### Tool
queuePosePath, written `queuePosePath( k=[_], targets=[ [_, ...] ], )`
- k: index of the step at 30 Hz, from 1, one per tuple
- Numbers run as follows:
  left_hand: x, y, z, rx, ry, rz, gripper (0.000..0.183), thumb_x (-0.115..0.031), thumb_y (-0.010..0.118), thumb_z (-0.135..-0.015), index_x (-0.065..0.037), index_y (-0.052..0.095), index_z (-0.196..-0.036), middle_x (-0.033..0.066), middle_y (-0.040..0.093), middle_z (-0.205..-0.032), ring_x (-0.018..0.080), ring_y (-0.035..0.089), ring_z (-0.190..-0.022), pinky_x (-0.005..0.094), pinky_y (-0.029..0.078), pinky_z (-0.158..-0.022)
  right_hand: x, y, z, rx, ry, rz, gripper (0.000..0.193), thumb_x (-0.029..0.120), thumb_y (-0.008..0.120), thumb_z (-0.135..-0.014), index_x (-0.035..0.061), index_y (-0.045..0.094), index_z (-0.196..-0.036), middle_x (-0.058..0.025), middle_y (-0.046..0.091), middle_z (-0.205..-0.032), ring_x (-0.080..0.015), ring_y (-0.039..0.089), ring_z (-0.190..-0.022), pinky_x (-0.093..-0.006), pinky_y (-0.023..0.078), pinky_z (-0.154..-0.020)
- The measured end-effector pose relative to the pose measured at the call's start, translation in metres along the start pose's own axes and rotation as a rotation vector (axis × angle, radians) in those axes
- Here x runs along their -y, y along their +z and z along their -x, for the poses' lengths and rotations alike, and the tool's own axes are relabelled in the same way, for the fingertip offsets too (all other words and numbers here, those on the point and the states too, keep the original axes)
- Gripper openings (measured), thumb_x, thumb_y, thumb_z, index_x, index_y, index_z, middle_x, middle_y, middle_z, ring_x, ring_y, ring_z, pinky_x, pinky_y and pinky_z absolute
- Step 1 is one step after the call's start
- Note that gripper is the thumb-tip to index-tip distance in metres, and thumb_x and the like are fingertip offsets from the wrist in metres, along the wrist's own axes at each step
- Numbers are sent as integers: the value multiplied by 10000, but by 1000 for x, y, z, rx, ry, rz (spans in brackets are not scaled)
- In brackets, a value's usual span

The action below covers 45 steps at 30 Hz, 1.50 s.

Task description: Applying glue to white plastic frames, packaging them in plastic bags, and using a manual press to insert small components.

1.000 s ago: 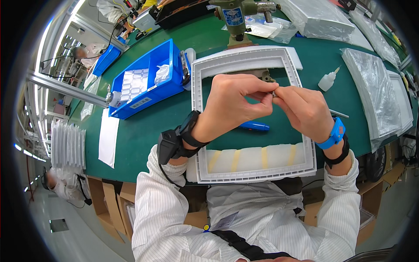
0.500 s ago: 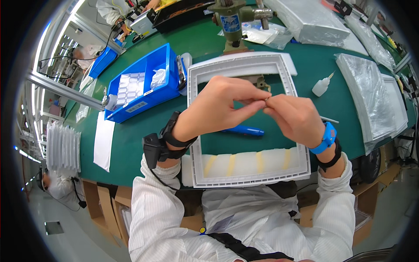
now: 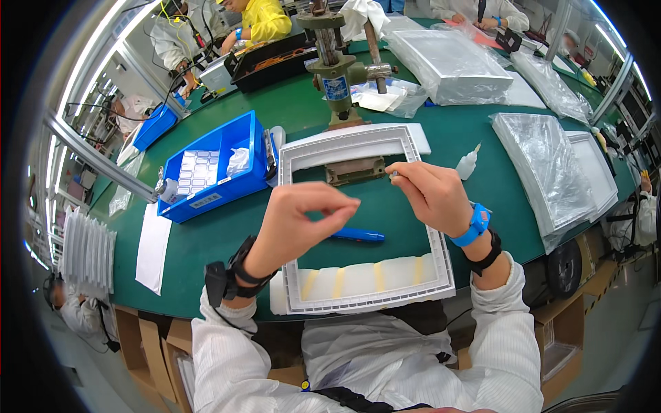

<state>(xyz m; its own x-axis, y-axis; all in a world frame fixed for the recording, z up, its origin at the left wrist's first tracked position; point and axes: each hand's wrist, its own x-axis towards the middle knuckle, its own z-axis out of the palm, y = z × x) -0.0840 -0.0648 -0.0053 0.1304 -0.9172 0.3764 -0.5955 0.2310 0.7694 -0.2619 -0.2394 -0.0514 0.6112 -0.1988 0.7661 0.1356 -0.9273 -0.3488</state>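
Note:
My right hand (image 3: 434, 196) is closed in a pinch on a small metallic piece (image 3: 393, 175), too small to name, above the right side of the frame. My left hand (image 3: 299, 219) hovers over the frame's left side, thumb and fingertips pressed together; whatever may be between them is hidden. Below both hands lies a white rectangular plastic frame (image 3: 369, 300), open in the middle. White foam strips (image 3: 361, 272) with yellow bands lie under its near side. Within the frame's opening, a blue pen-like tool (image 3: 359, 235) rests on the green mat.
A green hand press (image 3: 337, 86) stands at the frame's far side. Left is a blue divided bin (image 3: 213, 206) with label sheets; right are a small dropper bottle (image 3: 467, 165) and plastic-wrapped panels (image 3: 537, 165). Other people work across the bench, one in a yellow sleeve (image 3: 267, 22).
My hands were together at the fingertips and have parted. My left hand has come down and nearer, while the right keeps its pinch. The whole view has also shifted.

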Motion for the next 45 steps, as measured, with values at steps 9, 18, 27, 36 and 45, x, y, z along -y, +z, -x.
queuePosePath(
  k=[9, 18, 27, 36, 45],
  targets=[
    [-14, 8, 49, 102, -128, -6, 69, -3, 736, -767, -17, 761, -830, 69, 728, -755, 152, 676, -702, 255, 510, -664, -4, 7, 7, -2, -8, -38, 117, 40, 651, -879, 12, 666, -992, -139, 691, -845, -289, 681, -706, -329, 536, -603],
    [-11, 41, 74, 132, -183, -93, 66, -30, 765, -753, -48, 749, -814, 41, 729, -766, 134, 650, -726, 269, 443, -703, -27, 15, 7, -51, -79, -54, 185, 37, 612, -924, 54, 691, -1090, -93, 689, -783, -165, 651, -649, -249, 493, -577],
    [-24, 64, 96, 154, -123, -302, 157, -56, 808, -688, -122, 764, -823, -13, 640, -792, 163, 556, -752, 297, 403, -707, -13, 11, 7, -72, -76, -58, 110, 71, 637, -884, -14, 677, -942, -191, 686, -854, -357, 670, -748, -371, 528, -637],
    [-29, 74, 111, 38, 45, -527, 211, -33, 810, -642, -119, 759, -828, -26, 642, -778, 168, 535, -724, 308, 400, -701, -7, 11, 7, -91, -71, -77, 109, 58, 637, -881, -14, 679, -951, -189, 686, -836, -343, 675, -725, -359, 525, -624],
    [-27, 84, 115, -22, 148, -624, 249, -10, 775, -639, -94, 751, -872, -8, 646, -787, 161, 556, -660, 316, 417, -718, -13, 15, 8, -82, -39, -122, 102, 45, 642, -872, -15, 677, -946, -181, 679, -815, -324, 666, -684, -339, 516, -603]
  ],
)
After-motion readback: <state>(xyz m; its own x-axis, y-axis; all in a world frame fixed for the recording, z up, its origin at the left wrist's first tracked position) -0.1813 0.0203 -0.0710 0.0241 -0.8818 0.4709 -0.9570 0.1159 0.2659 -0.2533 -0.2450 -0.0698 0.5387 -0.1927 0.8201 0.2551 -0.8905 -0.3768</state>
